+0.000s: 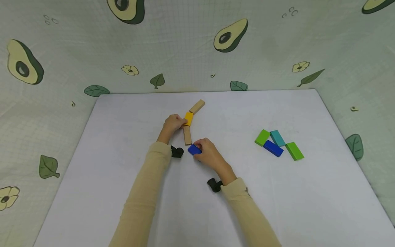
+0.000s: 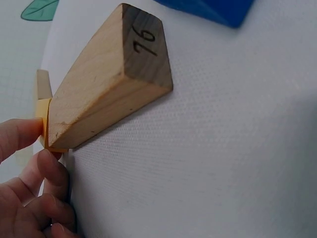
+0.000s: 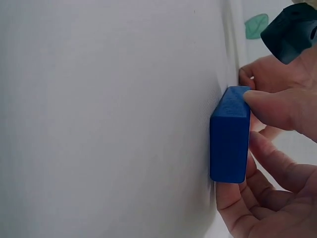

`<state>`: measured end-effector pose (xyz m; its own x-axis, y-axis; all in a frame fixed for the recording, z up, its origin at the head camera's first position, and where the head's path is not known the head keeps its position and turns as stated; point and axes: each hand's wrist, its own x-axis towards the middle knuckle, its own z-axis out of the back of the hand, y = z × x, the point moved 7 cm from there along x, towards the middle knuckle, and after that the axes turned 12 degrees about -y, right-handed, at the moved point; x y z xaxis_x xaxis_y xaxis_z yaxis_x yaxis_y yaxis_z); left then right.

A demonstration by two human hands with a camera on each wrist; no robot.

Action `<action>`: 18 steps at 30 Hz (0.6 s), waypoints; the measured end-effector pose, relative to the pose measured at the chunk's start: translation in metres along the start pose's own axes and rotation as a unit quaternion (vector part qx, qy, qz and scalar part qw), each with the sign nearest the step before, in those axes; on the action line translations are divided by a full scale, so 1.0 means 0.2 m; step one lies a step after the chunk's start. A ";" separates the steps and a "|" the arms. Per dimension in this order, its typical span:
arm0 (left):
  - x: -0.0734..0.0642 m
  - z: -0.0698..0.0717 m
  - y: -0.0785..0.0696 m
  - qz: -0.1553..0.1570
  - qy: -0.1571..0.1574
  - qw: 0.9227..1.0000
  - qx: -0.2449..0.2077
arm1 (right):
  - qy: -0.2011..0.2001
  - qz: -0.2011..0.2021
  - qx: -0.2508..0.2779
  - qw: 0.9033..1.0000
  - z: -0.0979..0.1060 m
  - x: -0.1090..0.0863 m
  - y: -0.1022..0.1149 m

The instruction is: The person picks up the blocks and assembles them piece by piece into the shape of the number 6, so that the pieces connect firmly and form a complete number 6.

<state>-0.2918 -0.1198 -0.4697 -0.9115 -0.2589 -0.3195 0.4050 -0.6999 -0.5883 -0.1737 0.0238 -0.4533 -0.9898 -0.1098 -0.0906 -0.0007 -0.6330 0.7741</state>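
My left hand [image 1: 174, 122] pinches a yellow wooden block [image 1: 189, 117] between thumb and finger. Touching that block's near end is a plain wooden block [image 1: 187, 136], marked "76" on its end face in the left wrist view. A second plain block [image 1: 197, 106] lies slantwise at the yellow one's far end, so the three form a bent line. Just nearer, my right hand [image 1: 210, 154] grips a blue block [image 1: 193, 150] by its sides. In the right wrist view, the blue block [image 3: 229, 144] is low against the white surface; whether it touches is unclear.
On the right of the white table [image 1: 308, 202] lie a lime green block [image 1: 262, 137], a teal block [image 1: 277, 138], another blue block [image 1: 273, 148] and a second green block [image 1: 294, 151]. Black wrist-camera mounts [image 1: 177, 152] stick out at both cuffs. An avocado-print cloth [image 1: 185, 44] hangs behind.
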 end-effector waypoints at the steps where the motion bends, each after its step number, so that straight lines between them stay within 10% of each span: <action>1: 0.00 0.00 0.00 0.003 0.000 1.000 -0.001 | -0.001 0.000 0.000 1.000 0.00 0.00 0.00; 18: -0.01 0.00 0.00 0.009 0.004 1.000 -0.002 | -0.014 0.001 -0.006 1.000 -0.01 0.02 0.01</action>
<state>-0.2894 -0.1188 -0.4698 -0.9037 -0.2666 -0.3352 0.4214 -0.6926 -0.5854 -0.1779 0.0207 -0.4542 -0.9934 -0.0898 -0.0708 0.0035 -0.6424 0.7663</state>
